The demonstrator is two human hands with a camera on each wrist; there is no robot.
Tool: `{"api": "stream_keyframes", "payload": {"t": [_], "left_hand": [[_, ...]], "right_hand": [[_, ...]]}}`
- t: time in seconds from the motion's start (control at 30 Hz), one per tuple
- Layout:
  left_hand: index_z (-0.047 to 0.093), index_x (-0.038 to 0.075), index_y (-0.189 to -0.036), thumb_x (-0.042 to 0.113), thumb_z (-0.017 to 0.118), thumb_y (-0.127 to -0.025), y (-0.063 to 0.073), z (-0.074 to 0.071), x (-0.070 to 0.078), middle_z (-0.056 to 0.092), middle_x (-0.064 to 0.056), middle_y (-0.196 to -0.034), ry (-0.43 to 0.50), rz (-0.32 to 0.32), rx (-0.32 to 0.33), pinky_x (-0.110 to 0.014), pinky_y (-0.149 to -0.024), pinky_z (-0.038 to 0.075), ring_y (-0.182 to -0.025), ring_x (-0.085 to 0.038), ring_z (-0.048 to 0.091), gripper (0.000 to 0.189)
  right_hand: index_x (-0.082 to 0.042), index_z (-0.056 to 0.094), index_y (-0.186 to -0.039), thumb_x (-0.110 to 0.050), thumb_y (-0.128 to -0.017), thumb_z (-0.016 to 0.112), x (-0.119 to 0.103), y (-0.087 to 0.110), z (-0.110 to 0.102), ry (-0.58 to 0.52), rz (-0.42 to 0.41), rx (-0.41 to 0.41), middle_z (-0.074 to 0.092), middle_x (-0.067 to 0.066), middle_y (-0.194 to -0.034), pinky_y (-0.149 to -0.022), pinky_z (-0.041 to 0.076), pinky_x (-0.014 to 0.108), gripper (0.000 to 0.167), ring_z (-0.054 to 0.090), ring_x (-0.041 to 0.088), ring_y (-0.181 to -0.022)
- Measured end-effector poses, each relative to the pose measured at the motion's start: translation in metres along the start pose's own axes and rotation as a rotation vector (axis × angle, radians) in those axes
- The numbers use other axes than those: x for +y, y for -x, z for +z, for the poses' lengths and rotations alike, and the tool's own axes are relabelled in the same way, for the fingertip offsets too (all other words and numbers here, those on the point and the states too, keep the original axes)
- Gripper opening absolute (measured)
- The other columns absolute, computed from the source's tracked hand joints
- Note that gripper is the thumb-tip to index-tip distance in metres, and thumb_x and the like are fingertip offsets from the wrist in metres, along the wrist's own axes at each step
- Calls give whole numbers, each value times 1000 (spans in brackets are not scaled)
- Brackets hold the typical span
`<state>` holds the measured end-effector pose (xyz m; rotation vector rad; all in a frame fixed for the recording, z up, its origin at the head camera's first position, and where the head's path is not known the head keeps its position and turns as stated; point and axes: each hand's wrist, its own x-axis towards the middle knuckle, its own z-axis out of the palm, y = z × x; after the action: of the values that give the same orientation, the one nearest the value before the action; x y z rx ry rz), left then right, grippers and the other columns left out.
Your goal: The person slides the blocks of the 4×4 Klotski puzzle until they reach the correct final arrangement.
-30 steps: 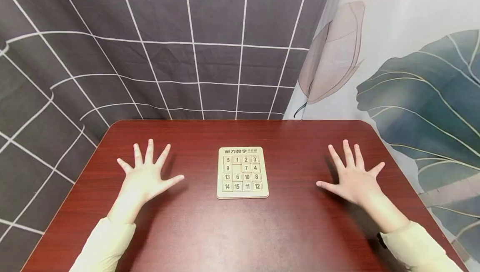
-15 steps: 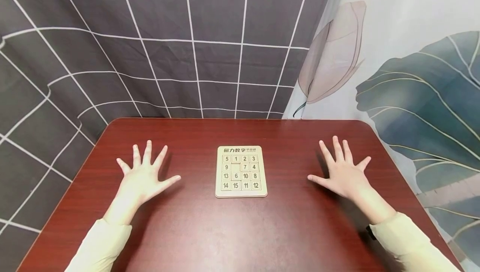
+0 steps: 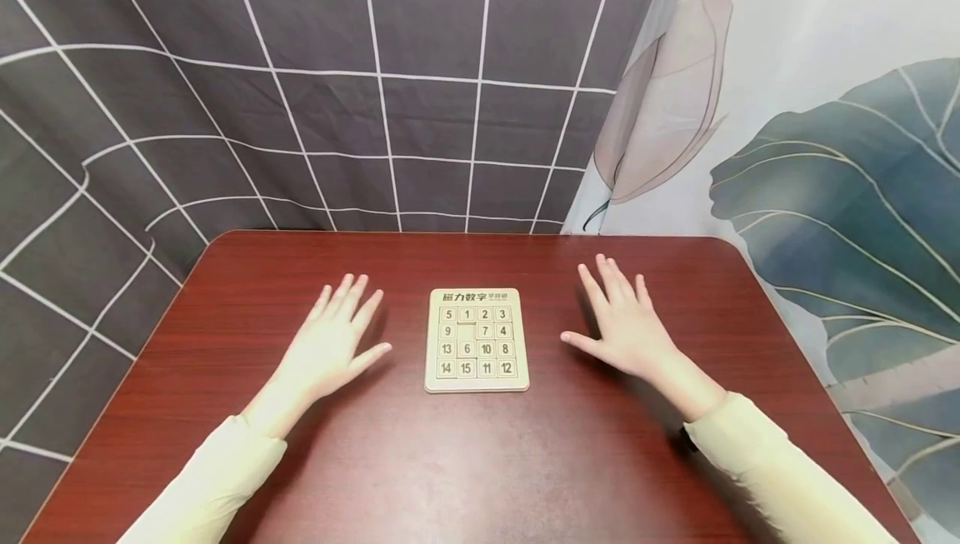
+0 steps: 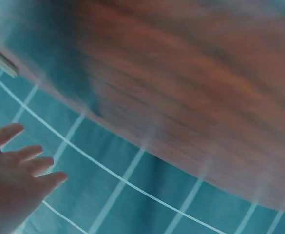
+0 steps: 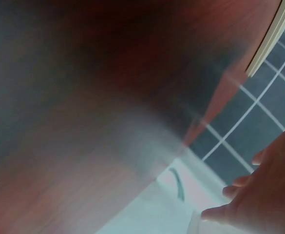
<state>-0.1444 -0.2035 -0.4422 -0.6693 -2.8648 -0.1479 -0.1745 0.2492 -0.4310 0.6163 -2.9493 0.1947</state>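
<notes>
A: Left hand [image 3: 326, 346], right hand [image 3: 630, 331]?
B: Both straight-fingered, holding nothing.
A: Number puzzle [image 3: 477, 341]?
B: On the desk [image 3: 465, 461], between them, touching neither; nearly square, nearer hand unclear.

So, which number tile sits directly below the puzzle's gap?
The 6 tile, second from left in the third row; of the others bordering the gap, the 1 tile lies above, the 9 tile left and the 7 tile right.

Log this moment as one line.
left hand: empty, left of number puzzle | right hand: empty, right of number puzzle | number puzzle: flat on table, untouched, second row missing one tile
</notes>
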Motion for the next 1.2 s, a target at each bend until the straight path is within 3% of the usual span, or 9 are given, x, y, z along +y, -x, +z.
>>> {"api": "stream_keyframes", "payload": {"t": [0.37, 0.67, 0.8, 1.2], "left_hand": [[57, -1, -149, 52, 70, -97, -21, 8, 39, 55, -25, -157, -73, 302, 28, -55, -127, 40, -150, -41, 50, 76], [62, 0, -145, 50, 71, -96, -24, 15, 62, 64, -17, -149, -129, 592, 105, -46, -123, 47, -142, -32, 60, 71], [61, -1, -146, 52, 69, -98, -23, 18, 65, 63, -17, -150, -130, 640, 88, -43, -122, 48, -143, -30, 60, 71], [60, 2, -147, 53, 63, -102, -22, 23, 66, 62, -13, -153, -127, 656, 17, -41, -123, 46, -145, -28, 58, 68]], "right_hand": [[1, 26, -167, -63, -92, 71, -34, -30, 14, -47, -155, -46, 26, 27, -173, -131, 24, 67, 108, 24, 44, -163], [6, 27, -165, -66, -92, 69, -54, -33, 23, -84, -273, -165, 26, 24, -174, -133, 27, 59, 111, 28, 37, -163], [6, 25, -165, -65, -92, 70, -57, -32, 26, -100, -303, -198, 23, 24, -175, -133, 27, 57, 111, 26, 35, -164], [10, 26, -163, -64, -89, 73, -60, -29, 26, -126, -339, -276, 21, 25, -175, -132, 31, 54, 115, 26, 39, -163]]}}
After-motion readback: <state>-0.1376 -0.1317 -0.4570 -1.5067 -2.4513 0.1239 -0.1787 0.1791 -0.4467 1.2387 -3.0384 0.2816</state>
